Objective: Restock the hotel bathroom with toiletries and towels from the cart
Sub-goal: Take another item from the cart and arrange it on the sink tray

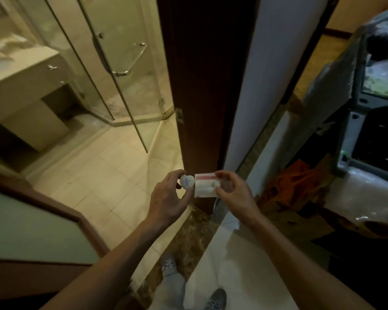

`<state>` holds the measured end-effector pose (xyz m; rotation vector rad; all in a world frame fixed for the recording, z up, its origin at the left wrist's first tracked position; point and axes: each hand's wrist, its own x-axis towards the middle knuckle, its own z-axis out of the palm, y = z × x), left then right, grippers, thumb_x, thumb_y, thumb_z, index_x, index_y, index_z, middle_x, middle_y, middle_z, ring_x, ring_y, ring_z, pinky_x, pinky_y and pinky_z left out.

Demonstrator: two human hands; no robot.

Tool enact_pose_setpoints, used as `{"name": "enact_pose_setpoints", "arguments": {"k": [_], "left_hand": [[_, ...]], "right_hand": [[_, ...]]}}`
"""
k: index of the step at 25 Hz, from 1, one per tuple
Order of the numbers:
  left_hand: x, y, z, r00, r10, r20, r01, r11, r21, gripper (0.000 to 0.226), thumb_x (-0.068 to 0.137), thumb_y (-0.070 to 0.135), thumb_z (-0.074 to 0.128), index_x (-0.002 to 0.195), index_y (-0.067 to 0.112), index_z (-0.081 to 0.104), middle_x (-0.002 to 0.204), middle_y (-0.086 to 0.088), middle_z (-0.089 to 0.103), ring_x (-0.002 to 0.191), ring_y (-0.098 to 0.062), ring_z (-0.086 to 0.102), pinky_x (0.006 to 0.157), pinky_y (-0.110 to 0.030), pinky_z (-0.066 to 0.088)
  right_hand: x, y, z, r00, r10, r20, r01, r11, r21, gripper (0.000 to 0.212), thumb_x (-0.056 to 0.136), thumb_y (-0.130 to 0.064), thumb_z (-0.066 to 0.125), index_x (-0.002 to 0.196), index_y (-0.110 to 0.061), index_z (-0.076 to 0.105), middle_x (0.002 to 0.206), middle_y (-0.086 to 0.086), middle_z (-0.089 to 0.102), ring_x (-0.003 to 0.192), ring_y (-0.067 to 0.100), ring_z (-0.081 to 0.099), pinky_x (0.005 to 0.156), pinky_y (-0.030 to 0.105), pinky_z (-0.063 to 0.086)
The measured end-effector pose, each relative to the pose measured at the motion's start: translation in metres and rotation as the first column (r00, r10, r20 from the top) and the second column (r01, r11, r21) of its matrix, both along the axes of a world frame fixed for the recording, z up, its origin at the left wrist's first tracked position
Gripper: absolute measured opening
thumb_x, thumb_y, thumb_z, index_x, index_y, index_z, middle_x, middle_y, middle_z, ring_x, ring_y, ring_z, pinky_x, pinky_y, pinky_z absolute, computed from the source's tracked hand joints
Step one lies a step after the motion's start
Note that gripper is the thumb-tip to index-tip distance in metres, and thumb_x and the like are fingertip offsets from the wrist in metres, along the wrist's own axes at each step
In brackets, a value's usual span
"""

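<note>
Faces glass-walled shower cubicle (112, 63), dark wooden door frame (202, 86) and grey plastic cart (345, 157), pinches with right hand (235, 193) a flat white red-striped packet (205, 186), grips with left hand (166, 198) a small white heart-shaped toiletry (187, 181) just beside it.

We stand at the doorway of a hotel bathroom. Past the dark wooden door frame (202, 86) we see a glass shower enclosure (121, 90) with a metal handle bar (132, 61). There is also a pale vanity counter (20, 70) with open niches beneath, and a beige tiled floor (99, 171). To our right, outside the room, a grey housekeeping cart (347, 139) carries plastic-wrapped supplies. Our left hand (166, 198) pinches a small white heart-shaped piece (187, 181) and our right hand (235, 193) a small printed packet (205, 184), both guest-size.
</note>
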<state>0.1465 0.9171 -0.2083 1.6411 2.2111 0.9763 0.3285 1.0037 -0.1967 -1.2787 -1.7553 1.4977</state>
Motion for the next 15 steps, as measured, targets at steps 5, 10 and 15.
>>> {"name": "enact_pose_setpoints", "arguments": {"k": [5,10,15], "left_hand": [[-0.067,-0.003,-0.014,0.991,0.128,0.031,-0.128,0.992,0.010,0.050,0.088,0.034,0.072,0.131,0.017,0.054,0.122,0.000,0.063,0.089,-0.008,0.058,0.079,-0.036,0.058],[-0.146,0.008,-0.024,0.976,0.203,0.074,-0.205,0.978,0.031,0.050,0.086,0.035,0.073,0.129,0.019,0.054,0.118,0.002,0.064,0.085,-0.009,0.061,0.077,-0.043,0.057],[-0.231,0.019,-0.030,0.966,0.252,0.056,-0.256,0.964,0.077,0.046,0.084,0.033,0.072,0.124,0.020,0.054,0.114,0.003,0.066,0.081,-0.010,0.062,0.072,-0.045,0.055]], "right_hand": [[-0.078,0.007,0.003,0.990,0.140,-0.020,-0.139,0.989,0.057,0.036,0.095,-0.011,0.063,0.124,-0.030,0.054,0.116,-0.020,0.054,0.112,0.003,0.058,0.081,0.016,0.056],[-0.166,0.020,-0.005,0.979,0.202,-0.004,-0.202,0.978,0.043,0.033,0.098,-0.012,0.059,0.126,-0.031,0.055,0.119,-0.020,0.053,0.111,0.001,0.056,0.078,0.010,0.052],[-0.261,0.042,-0.011,0.981,0.177,-0.072,-0.181,0.982,-0.048,0.063,0.099,-0.014,0.060,0.150,-0.037,0.033,0.122,-0.010,0.056,0.110,0.007,0.064,0.085,0.024,0.058]]}}
